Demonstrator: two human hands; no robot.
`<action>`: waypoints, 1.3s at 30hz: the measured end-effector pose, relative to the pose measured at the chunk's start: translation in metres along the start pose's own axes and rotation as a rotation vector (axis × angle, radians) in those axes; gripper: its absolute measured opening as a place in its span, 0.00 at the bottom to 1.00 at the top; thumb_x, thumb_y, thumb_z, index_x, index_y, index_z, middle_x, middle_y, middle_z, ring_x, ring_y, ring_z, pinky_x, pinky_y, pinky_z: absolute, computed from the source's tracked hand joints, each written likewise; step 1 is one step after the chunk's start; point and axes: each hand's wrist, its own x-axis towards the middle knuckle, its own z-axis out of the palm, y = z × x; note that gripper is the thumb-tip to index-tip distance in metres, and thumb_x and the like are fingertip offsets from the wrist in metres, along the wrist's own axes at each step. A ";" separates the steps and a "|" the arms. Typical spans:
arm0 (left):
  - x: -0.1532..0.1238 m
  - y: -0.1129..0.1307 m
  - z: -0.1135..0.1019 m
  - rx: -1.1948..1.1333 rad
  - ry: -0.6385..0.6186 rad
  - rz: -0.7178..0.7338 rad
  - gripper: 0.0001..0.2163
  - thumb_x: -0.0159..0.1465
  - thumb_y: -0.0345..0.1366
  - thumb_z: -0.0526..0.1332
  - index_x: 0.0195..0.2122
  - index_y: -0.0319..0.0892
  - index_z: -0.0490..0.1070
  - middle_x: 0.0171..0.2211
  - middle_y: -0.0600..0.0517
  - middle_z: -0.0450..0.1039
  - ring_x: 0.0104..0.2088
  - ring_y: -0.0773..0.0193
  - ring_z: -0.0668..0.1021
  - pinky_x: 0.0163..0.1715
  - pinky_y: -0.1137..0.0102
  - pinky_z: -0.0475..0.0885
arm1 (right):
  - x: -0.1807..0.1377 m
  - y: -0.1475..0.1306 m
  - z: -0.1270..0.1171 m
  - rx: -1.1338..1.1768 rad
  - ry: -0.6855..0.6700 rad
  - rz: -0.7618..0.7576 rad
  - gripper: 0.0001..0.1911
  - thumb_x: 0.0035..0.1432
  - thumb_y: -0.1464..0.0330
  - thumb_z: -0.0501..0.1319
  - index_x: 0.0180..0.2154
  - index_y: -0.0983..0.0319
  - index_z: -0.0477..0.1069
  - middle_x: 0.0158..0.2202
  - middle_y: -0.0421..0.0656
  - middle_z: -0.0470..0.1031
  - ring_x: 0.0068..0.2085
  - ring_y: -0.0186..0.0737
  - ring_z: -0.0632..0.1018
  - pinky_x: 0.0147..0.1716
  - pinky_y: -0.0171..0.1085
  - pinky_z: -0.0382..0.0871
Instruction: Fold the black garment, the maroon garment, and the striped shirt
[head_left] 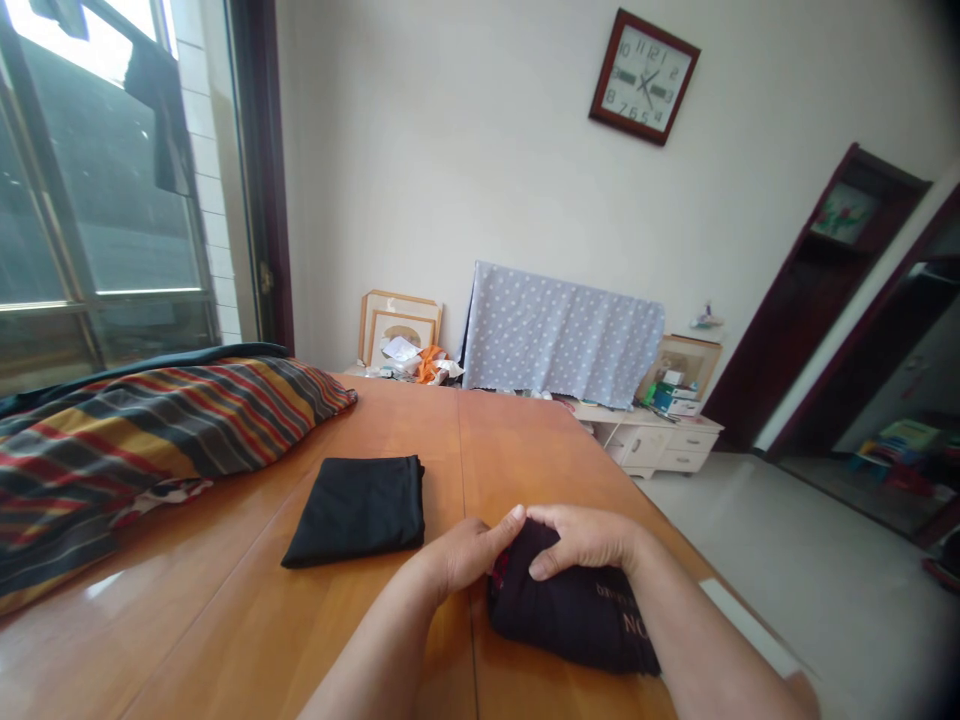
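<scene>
Two hands point(469, 553) point(589, 538), two folded dark cloths point(360, 510) point(555, 615), seemingly one striped cloth point(202, 415)

- Plain off-white wall point(450, 150) bearing a square, red-brown-framed clock point(646, 78) (tilted, as seen here).
- Bright daylight behind a metal-framed glass window point(112, 220) at left, beside white rectangular tiles point(214, 215).
- Low white cabinet with drawers point(684, 447).
- Pale, shiny floor point(727, 510) reaching a dark red-brown doorway point(784, 320).

bundle point(555, 615): near-black, dull pink lettering point(635, 626), red at one end | folded cloth point(356, 510): plain black | striped cloth point(202, 415): red, mustard, grey | table point(517, 440): orange-brown | drape point(562, 330): grey-blue, white dots | clock point(637, 95): white, edged red-brown | cabinet point(646, 446): white | wall point(450, 130): off-white | floor point(735, 510): pale grey
</scene>
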 end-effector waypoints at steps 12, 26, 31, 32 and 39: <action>-0.020 0.015 0.001 -0.163 -0.177 0.089 0.31 0.57 0.63 0.61 0.46 0.39 0.77 0.39 0.48 0.78 0.35 0.61 0.76 0.33 0.72 0.67 | -0.003 0.009 -0.002 -0.011 0.048 0.036 0.26 0.48 0.59 0.71 0.49 0.61 0.73 0.47 0.42 0.76 0.49 0.45 0.75 0.52 0.43 0.68; -0.010 0.003 0.006 -0.034 -0.053 0.005 0.31 0.55 0.61 0.62 0.48 0.40 0.71 0.38 0.47 0.78 0.34 0.59 0.78 0.29 0.72 0.69 | 0.012 0.018 -0.004 -0.265 0.136 0.077 0.25 0.46 0.55 0.71 0.43 0.61 0.74 0.38 0.39 0.76 0.38 0.39 0.75 0.35 0.33 0.67; -0.009 0.002 0.009 0.101 0.094 0.045 0.32 0.55 0.66 0.57 0.45 0.40 0.73 0.41 0.46 0.78 0.40 0.54 0.78 0.32 0.70 0.69 | 0.022 0.023 -0.005 -0.383 0.118 0.167 0.26 0.47 0.51 0.70 0.42 0.61 0.71 0.38 0.38 0.75 0.37 0.37 0.74 0.34 0.32 0.64; -0.009 0.001 0.009 0.129 0.114 0.054 0.32 0.56 0.65 0.58 0.45 0.41 0.73 0.43 0.46 0.79 0.41 0.53 0.78 0.34 0.70 0.69 | 0.022 0.024 -0.005 -0.387 0.125 0.174 0.26 0.47 0.51 0.70 0.42 0.60 0.71 0.38 0.38 0.75 0.38 0.38 0.74 0.34 0.33 0.65; -0.001 -0.003 0.010 0.299 0.136 0.068 0.24 0.63 0.59 0.51 0.39 0.42 0.72 0.38 0.47 0.79 0.37 0.55 0.79 0.30 0.70 0.67 | 0.005 0.024 -0.002 -0.185 0.323 0.084 0.35 0.50 0.59 0.70 0.58 0.60 0.66 0.53 0.46 0.73 0.51 0.43 0.75 0.48 0.38 0.68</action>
